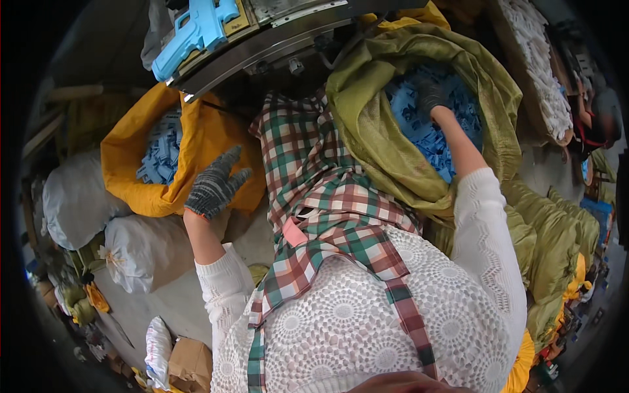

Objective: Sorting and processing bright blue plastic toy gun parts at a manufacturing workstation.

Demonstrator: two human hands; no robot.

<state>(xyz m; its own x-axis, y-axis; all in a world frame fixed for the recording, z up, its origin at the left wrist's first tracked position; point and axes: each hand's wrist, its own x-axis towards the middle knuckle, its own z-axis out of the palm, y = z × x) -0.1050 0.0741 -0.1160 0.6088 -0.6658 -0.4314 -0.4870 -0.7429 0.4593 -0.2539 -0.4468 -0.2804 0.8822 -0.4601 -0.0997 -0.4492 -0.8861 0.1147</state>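
Inside the olive sack (357,128), the gloved right hand (430,97) reaches among small blue pieces (424,141); whether it grips any cannot be told. The gloved left hand (215,183) hangs open, fingers (229,159) parted, near the orange sack (119,147), where more blue pieces (160,154) lie. Ahead, a blue pistol-shaped object (208,26) rests on a metal machine (262,52).

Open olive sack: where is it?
The open olive sack is upper right in the head view, right of the plaid apron, with the gloved right hand inside.
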